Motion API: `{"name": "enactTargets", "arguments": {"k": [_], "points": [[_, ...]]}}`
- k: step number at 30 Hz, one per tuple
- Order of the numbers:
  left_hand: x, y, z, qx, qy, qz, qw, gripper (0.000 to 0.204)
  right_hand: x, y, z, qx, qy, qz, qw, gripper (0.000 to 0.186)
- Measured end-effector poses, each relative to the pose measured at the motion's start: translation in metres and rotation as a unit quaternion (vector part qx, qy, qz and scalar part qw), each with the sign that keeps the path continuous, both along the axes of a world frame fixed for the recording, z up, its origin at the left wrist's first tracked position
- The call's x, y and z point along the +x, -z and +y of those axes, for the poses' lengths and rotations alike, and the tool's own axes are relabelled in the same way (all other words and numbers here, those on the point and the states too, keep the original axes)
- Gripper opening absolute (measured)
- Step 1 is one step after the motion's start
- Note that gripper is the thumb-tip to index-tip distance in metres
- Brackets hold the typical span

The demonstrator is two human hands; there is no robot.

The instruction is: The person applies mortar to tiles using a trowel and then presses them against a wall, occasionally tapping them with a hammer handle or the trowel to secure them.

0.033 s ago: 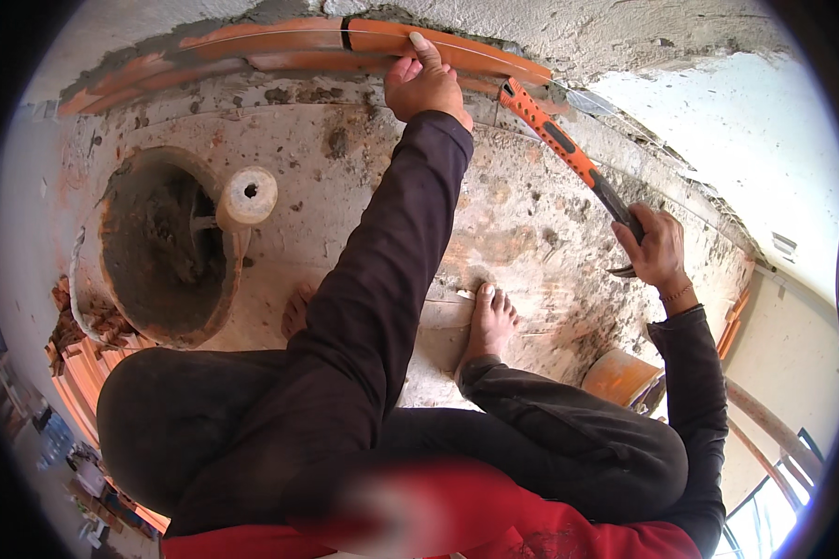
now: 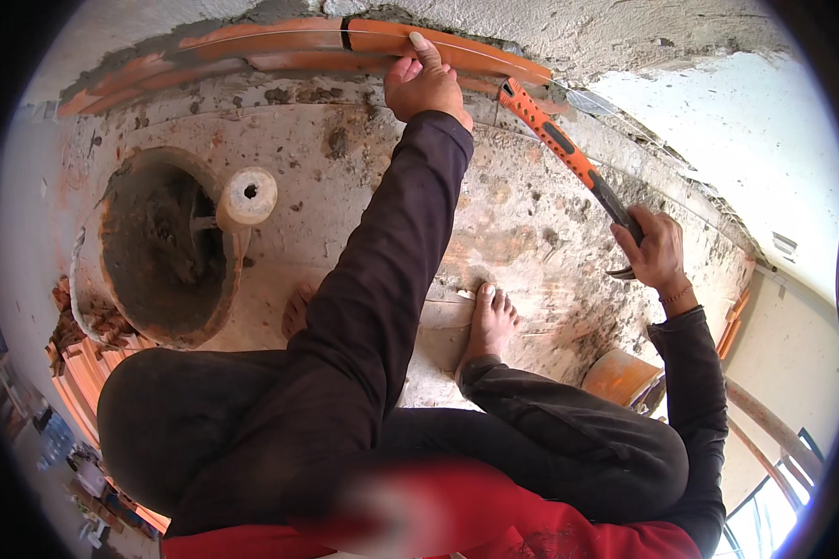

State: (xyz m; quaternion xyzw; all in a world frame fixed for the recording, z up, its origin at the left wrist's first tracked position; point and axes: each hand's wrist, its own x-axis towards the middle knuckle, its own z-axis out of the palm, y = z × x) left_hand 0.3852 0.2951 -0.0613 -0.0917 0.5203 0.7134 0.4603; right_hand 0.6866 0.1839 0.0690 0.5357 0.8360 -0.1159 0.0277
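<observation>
The right hand [image 2: 660, 247] is closed around the head end of a hammer [image 2: 557, 140]; the fingers cover most of the head, and only a dark curved tip shows below them. The hammer's orange handle slants up and left, its butt near an orange brick [image 2: 494, 61] at the wall's base; whether they touch is unclear. The left hand [image 2: 429, 91] has its thumb against that brick, its fingers curled below; whether they clamp it, I cannot tell. A thin string [image 2: 252, 32] crosses the bricks. The bucket [image 2: 105, 244] is dark inside, its contents indistinct. The sleeve [image 2: 382, 252] hides most of the left foot [image 2: 295, 310].
</observation>
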Motion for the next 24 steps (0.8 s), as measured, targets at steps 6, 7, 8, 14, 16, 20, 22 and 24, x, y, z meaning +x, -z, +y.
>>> {"name": "enactTargets", "arguments": {"k": [6,7,8,14,16,20,22,24], "points": [[0.0,-0.003,-0.003,0.002,0.014,0.016,1.0,0.071,0.002,0.004,-0.001,-0.002,0.018,-0.004,1.0,0.023],[-0.001,-0.004,-0.004,0.006,0.022,0.023,0.999,0.073,0.001,0.003,-0.001,-0.009,0.018,-0.006,1.0,0.023],[-0.001,-0.003,-0.004,0.007,0.015,0.014,1.0,0.071,-0.001,0.001,-0.001,-0.016,0.018,-0.008,1.0,0.022],[0.0,0.001,-0.002,0.016,0.002,-0.004,1.0,0.066,-0.007,-0.001,-0.004,-0.015,-0.005,0.023,1.0,0.023],[-0.001,-0.001,-0.003,0.009,0.003,-0.004,1.0,0.066,-0.008,0.0,-0.004,-0.016,-0.005,0.024,1.0,0.023],[0.0,-0.013,-0.007,0.004,0.02,0.007,1.0,0.07,-0.008,0.001,-0.004,-0.013,-0.006,0.017,1.0,0.024],[-0.003,-0.014,-0.006,-0.008,0.025,0.001,1.0,0.07,-0.009,0.002,-0.003,-0.012,-0.009,0.019,1.0,0.024],[-0.002,-0.015,-0.005,-0.017,0.023,-0.008,1.0,0.072,-0.01,0.001,-0.003,-0.011,-0.01,0.022,1.0,0.024]]}}
